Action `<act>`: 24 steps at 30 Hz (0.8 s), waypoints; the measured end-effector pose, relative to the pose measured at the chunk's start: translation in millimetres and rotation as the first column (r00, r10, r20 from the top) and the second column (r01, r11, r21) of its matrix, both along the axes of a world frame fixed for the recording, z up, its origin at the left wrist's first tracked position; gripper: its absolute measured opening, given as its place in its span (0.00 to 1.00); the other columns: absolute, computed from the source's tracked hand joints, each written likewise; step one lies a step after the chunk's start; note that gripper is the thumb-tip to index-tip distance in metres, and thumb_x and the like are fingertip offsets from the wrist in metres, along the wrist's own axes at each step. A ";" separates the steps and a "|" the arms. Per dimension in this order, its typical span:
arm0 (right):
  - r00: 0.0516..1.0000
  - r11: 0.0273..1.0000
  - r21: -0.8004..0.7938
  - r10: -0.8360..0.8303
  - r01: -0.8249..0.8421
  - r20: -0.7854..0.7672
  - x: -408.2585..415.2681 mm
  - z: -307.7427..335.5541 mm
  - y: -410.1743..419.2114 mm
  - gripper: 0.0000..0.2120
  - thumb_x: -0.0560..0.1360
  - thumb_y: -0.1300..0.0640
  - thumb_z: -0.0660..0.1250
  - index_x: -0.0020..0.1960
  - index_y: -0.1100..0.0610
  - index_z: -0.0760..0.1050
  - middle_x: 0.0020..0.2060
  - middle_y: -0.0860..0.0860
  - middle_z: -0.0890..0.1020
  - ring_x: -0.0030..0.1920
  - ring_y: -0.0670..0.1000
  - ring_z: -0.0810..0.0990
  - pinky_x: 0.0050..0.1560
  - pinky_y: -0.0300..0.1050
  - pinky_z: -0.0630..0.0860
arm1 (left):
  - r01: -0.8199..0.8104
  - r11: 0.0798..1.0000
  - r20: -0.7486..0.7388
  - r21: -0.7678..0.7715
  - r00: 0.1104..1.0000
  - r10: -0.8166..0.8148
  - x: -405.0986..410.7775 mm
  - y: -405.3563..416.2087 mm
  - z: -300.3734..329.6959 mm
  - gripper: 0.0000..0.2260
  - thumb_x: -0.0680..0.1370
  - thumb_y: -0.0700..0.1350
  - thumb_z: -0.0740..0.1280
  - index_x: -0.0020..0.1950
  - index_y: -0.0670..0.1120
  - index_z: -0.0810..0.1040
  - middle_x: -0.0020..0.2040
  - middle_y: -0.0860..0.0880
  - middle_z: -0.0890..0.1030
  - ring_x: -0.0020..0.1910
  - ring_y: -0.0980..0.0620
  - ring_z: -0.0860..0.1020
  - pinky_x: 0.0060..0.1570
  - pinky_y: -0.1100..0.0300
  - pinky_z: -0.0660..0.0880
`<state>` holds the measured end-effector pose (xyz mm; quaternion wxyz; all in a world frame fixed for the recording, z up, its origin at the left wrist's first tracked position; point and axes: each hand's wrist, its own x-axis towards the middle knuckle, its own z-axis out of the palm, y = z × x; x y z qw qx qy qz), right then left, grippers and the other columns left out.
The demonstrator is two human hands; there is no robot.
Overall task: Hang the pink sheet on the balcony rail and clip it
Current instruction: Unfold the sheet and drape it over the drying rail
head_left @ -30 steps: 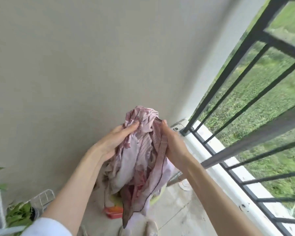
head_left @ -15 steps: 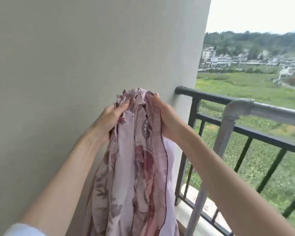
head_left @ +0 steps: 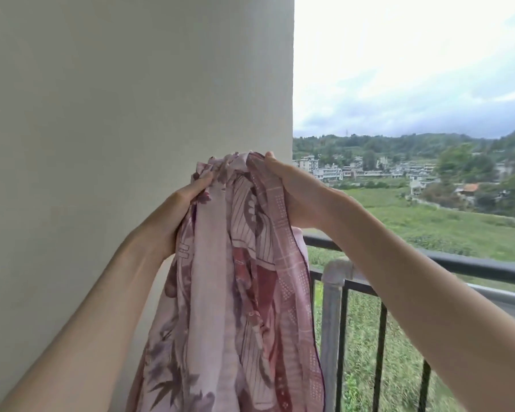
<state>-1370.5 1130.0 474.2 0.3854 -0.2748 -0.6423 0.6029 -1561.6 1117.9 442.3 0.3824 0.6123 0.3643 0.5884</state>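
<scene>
The pink sheet (head_left: pixel 235 292), printed with darker maroon and purple leaf and stripe patterns, is bunched at its top and hangs straight down in long folds out of the bottom of the view. It is held up in the air in front of a plain pale wall (head_left: pixel 116 114), its gathered top well above the balcony rail (head_left: pixel 473 264) and not resting on it. The left hand (head_left: pixel 173 215) is clamped on the bunched top edge from the left side, fingers curled into the cloth. The right hand (head_left: pixel 298 191) grips the same gathered top from the right, thumb on the near side and the other fingers hidden behind the fabric. The two hands sit close together with the cloth pinched between them.

The dark metal rail runs off to the right below the right forearm, with vertical bars beneath it and a grey pipe post (head_left: pixel 332 322) with an elbow joint standing just inside it, beside the hanging sheet's right edge. Beyond the railing lie a green field (head_left: pixel 428 221), a cluster of pale buildings (head_left: pixel 369 171), wooded hills and a cloudy sky.
</scene>
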 end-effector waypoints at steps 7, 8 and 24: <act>0.993 0.999 -0.043 -0.016 0.021 0.118 10.2 -5.9 -12.6 0.25 0.80 0.41 0.48 0.55 0.61 0.71 0.37 0.55 0.80 0.37 0.51 0.78 0.46 0.45 0.75 | -0.082 0.994 0.040 -0.070 0.996 0.085 18.1 -8.7 -1.8 0.16 0.79 0.46 0.59 0.37 0.50 0.82 0.28 0.54 0.82 0.28 0.62 0.80 0.27 0.73 0.73; 0.992 0.998 -0.044 -0.034 0.040 0.119 13.5 -7.1 -13.3 0.25 0.80 0.40 0.48 0.54 0.61 0.71 0.36 0.54 0.81 0.36 0.51 0.79 0.46 0.45 0.75 | -0.039 0.995 0.046 -0.094 0.998 0.044 23.0 -14.7 -5.0 0.17 0.79 0.47 0.60 0.34 0.50 0.82 0.29 0.53 0.83 0.29 0.60 0.81 0.26 0.72 0.73; 0.920 0.919 0.028 -0.393 0.393 -0.009 177.1 5.6 -35.4 0.25 0.80 0.42 0.50 0.59 0.62 0.72 0.29 0.52 0.79 0.25 0.48 0.78 0.26 0.39 0.74 | 0.179 0.983 -0.300 -0.032 0.937 -0.181 188.1 -5.6 17.7 0.24 0.79 0.54 0.58 0.72 0.47 0.63 0.68 0.46 0.71 0.63 0.46 0.74 0.46 0.72 0.75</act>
